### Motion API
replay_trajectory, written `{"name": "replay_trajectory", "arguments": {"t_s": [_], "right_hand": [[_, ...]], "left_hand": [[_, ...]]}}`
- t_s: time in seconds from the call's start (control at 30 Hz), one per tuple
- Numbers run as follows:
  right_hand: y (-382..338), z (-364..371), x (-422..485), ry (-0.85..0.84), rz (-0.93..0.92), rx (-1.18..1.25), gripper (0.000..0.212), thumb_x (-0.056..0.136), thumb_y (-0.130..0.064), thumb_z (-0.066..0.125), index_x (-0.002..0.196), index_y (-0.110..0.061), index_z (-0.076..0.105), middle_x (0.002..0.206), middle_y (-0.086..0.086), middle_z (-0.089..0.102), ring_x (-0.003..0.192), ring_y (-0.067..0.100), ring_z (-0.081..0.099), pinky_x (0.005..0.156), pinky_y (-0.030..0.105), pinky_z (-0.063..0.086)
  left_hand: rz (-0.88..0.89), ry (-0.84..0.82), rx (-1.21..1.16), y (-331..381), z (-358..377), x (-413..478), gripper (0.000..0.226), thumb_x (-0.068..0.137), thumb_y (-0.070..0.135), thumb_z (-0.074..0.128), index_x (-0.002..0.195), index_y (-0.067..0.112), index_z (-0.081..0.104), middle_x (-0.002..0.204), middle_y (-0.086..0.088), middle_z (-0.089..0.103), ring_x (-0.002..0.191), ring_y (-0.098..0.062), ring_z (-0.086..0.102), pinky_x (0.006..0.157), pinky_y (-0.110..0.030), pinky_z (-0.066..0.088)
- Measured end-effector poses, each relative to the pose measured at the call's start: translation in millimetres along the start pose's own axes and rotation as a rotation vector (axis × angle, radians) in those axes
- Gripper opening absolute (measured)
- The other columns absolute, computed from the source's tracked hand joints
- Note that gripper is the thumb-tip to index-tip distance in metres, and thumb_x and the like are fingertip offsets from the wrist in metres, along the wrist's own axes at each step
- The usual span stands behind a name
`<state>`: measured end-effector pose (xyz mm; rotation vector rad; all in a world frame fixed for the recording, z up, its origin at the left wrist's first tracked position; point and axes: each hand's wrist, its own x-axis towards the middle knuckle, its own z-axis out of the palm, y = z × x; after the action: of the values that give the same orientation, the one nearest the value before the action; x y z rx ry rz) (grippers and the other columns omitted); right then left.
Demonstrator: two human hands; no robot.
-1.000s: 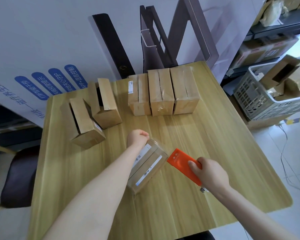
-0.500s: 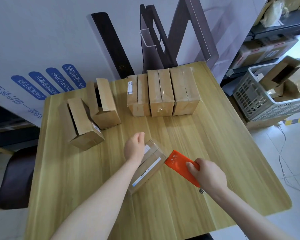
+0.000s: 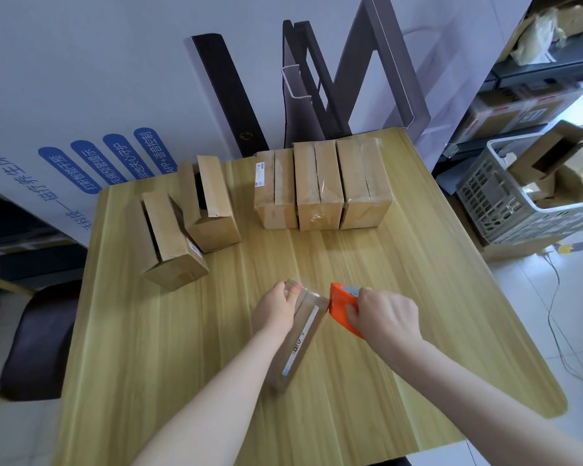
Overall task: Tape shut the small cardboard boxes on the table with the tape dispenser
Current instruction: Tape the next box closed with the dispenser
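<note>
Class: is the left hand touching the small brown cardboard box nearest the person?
Touching: head view shows the left hand gripping the small brown cardboard box at its far end.

We've swung the small box (image 3: 300,348) round. A second ago it lay slantwise on the bench (image 3: 418,297) with its labelled face broad to us, and now it runs nearly lengthwise toward us, showing narrower. Our left hand (image 3: 276,307) has shifted too. It went from a fist at the far end, through a flatter palm on top, to gripping that far end with the thumb over the top. And our right hand (image 3: 387,314) has brought the orange tape dispenser (image 3: 340,304) up and in. It sat apart to the box's right, and now its front meets the far right corner.
</note>
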<state>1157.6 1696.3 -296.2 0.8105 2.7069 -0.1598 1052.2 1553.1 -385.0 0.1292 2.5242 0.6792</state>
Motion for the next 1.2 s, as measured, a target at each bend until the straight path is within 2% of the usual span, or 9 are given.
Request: {"name": "replay_trajectory", "arguments": {"t_s": [0.13,0.33,0.47,0.57,0.63,0.73,0.83,1.0,1.2], "right_hand": [[-8.8,20.8,9.0,0.007,-0.047,-0.104,0.034,0.098,-0.027,0.04,0.065,-0.018,0.032,0.06,-0.008,0.058,0.059,0.015,0.062,0.048,0.021,0.016],[14.2,13.5,6.4,0.078,-0.006,0.049,0.035,0.097,-0.048,0.038,0.096,-0.018,0.057,0.093,0.002,0.07,0.089,0.027,0.066,0.06,0.028,0.037],[22.6,-1.6,6.9,0.155,0.007,0.085,0.039,0.097,-0.052,0.036,0.095,-0.018,0.056,0.088,-0.001,0.066,0.085,0.026,0.064,0.058,0.029,0.037],[20.7,-7.6,3.6,0.198,-0.008,0.13,0.04,0.096,-0.055,0.035,0.093,-0.02,0.055,0.083,-0.002,0.065,0.082,0.027,0.064,0.056,0.029,0.038],[21.4,-7.5,-2.3,0.202,-0.003,0.176,0.038,0.096,-0.055,0.037,0.094,-0.021,0.056,0.085,-0.002,0.066,0.083,0.027,0.064,0.057,0.029,0.037],[29.3,-4.2,-9.3,0.213,0.033,0.257,0.036,0.095,-0.053,0.04,0.095,-0.022,0.058,0.086,-0.003,0.068,0.082,0.025,0.063,0.058,0.029,0.037],[37.0,0.9,-12.9,0.217,0.076,0.319,0.033,0.094,-0.052,0.042,0.094,-0.023,0.059,0.086,-0.004,0.068,0.079,0.024,0.061,0.059,0.029,0.04],[39.4,7.4,-21.8,0.203,0.093,0.363,0.031,0.093,-0.051,0.044,0.096,-0.025,0.06,0.083,-0.003,0.068,0.078,0.024,0.063,0.058,0.029,0.041],[33.6,23.1,-37.9,0.152,0.112,0.394,0.03,0.094,-0.05,0.045,0.098,-0.025,0.061,0.082,-0.006,0.066,0.08,0.022,0.064,0.058,0.028,0.039]], "left_hand": [[-0.077,0.065,-0.046,1.2,10.2,-9.6,0.053,0.097,0.059,0.032,0.121,0.018,0.056,0.124,0.006,0.063,0.11,-0.02,0.06,0.078,-0.03,0.042],[-0.511,0.264,-0.619,-3.2,27.8,-33.4,0.036,0.095,0.049,0.04,0.099,0.017,0.055,0.096,-0.005,0.066,0.083,-0.028,0.061,0.085,-0.04,0.051],[-0.791,0.315,-0.959,1.1,42.3,-45.4,0.038,0.088,0.049,0.045,0.093,0.013,0.057,0.088,-0.008,0.067,0.079,-0.03,0.065,0.082,-0.045,0.055],[-0.835,0.289,-1.247,12.5,43.8,-50.9,0.026,0.09,0.033,0.055,0.092,0.008,0.064,0.09,-0.011,0.071,0.073,-0.028,0.069,0.067,-0.035,0.056],[-0.721,0.413,-1.153,14.8,42.0,-54.9,0.027,0.093,0.021,0.056,0.113,0.004,0.06,0.116,-0.015,0.065,0.1,-0.03,0.065,0.081,-0.036,0.052],[-0.029,0.631,-0.639,7.0,34.7,-61.5,0.043,0.098,0.015,0.048,0.141,0.008,0.043,0.147,-0.006,0.043,0.138,-0.02,0.038,0.112,-0.031,0.031],[0.393,0.487,-0.235,1.7,36.0,-49.3,0.045,0.102,0.018,0.04,0.146,0.011,0.038,0.153,0.004,0.032,0.144,-0.007,0.024,0.116,-0.024,0.023],[0.358,0.228,0.106,2.0,39.4,-30.9,0.051,0.104,0.032,0.027,0.152,0.013,0.025,0.16,0.003,0.018,0.147,-0.011,0.017,0.115,-0.028,0.027],[0.138,0.157,-0.036,12.6,30.4,-27.8,0.053,0.101,0.041,0.038,0.149,0.02,0.031,0.149,0.007,0.039,0.115,-0.009,0.056,0.084,-0.024,0.042]]}}
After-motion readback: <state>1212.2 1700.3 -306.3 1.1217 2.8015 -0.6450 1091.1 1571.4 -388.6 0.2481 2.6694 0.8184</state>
